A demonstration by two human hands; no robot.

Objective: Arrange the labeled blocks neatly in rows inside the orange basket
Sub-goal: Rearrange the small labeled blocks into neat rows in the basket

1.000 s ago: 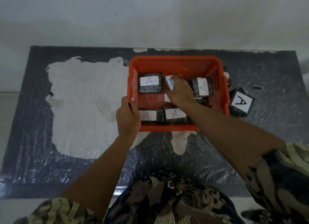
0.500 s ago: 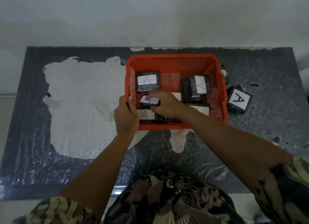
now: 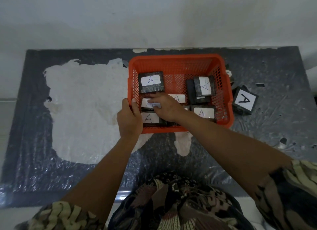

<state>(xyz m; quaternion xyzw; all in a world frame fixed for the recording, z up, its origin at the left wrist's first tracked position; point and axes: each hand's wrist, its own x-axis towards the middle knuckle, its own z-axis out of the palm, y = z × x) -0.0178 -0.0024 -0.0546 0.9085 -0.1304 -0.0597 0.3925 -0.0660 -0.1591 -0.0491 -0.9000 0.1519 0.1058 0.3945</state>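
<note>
Left hand (image 3: 129, 120) grips the orange basket (image 3: 176, 59) rim; right hand (image 3: 167, 107) reaches in, fingers (image 3: 158, 100) flat on a block (image 3: 145, 103).

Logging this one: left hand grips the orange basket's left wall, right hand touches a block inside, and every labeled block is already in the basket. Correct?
Not every block. The head view shows one labeled block lying on the table outside the orange basket, by its right wall. The rest stands: left hand grips the left wall, right hand touches a block inside.
</note>
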